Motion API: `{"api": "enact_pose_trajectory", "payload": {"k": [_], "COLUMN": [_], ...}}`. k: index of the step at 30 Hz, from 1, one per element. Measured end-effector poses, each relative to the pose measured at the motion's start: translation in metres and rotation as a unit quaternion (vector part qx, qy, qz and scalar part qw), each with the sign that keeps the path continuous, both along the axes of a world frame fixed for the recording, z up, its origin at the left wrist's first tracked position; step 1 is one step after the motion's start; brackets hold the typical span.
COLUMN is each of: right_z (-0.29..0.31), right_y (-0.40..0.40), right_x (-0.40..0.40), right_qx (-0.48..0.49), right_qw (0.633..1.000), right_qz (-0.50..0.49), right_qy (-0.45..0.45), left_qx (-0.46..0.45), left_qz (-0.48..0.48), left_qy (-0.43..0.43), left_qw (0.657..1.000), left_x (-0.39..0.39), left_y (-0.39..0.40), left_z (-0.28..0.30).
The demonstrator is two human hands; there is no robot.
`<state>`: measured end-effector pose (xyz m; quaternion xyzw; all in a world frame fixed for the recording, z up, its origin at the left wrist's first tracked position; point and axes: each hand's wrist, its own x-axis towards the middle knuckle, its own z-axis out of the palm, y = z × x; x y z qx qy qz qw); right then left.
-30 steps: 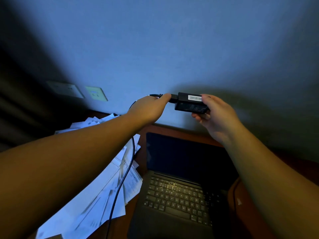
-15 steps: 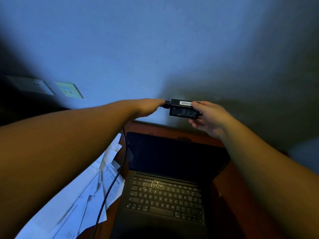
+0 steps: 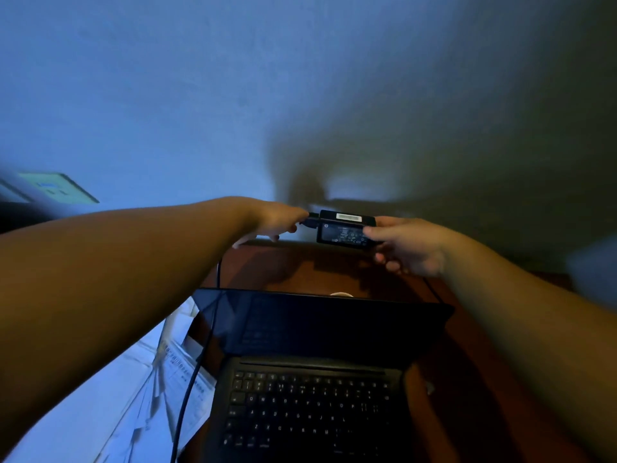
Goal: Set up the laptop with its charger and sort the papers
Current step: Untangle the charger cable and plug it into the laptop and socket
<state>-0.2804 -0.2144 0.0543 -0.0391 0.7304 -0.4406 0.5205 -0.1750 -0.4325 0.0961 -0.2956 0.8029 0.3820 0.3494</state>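
Lowest in the frame, the open black laptop (image 3: 310,389) sits on the reddish-brown worktop (image 3: 494,379), its keyboard showing pale letters that are just readable as a standard key layout; the screen is dark and leans back toward the wall. To its left, in the lower left of the frame, loose white papers (image 3: 140,396) lie in an overlapping heap, some with printed lines too small and blurred to read. A black cable (image 3: 197,369) runs up from the bottom edge across the papers and past the laptop's left screen corner toward the left hand.

Both forearms reach forward over the laptop. Beyond the screen, at the middle of the frame, the left hand (image 3: 273,218) has its thumb and fingertips pinched round the black plug end of the cable right at the left end of the charger brick (image 3: 345,228). The right hand (image 3: 407,245) grips the brick's right end, thumb on the near face and fingers curled beneath. The brick is held in the air above the back edge of the worktop, level, with a round HP logo at the left of its near face, fine print that cannot be read, and a white barcode sticker on its top edge.

Farthest off, a plain bluish wall (image 3: 300,95) carries the hands' shadow, and a pale green socket plate (image 3: 56,188) is at the left edge.
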Motion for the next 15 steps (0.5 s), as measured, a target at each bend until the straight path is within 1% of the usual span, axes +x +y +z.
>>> {"api": "enact_pose_trajectory", "payload": {"k": [4,8,10,12,15], "right_z": [-0.027,-0.047,-0.056,-0.064,-0.079], "right_y": [-0.002,0.0,0.001,0.004,0.005], "right_x": [-0.009,-0.014,-0.017,-0.02,-0.022], "right_qx": [0.019,0.038,0.05,0.065,0.1], "right_qw": [0.999,0.998,0.996,0.995,0.991], "right_qz": [-0.027,-0.039,-0.044,-0.044,-0.039], "right_qy": [-0.016,-0.034,-0.054,-0.067,-0.081], "left_qx": [0.009,0.004,0.02,0.022,0.08], "left_qz": [-0.006,0.053,0.068,0.034,-0.006], "left_qy": [-0.068,-0.052,-0.033,-0.037,-0.092], "left_qw": [0.998,0.997,0.997,0.999,0.992], "left_x": [-0.011,-0.013,-0.011,-0.008,-0.006], "left_y": [-0.002,0.001,-0.005,-0.006,-0.005], "left_z": [-0.014,-0.037,-0.06,-0.073,-0.086]}}
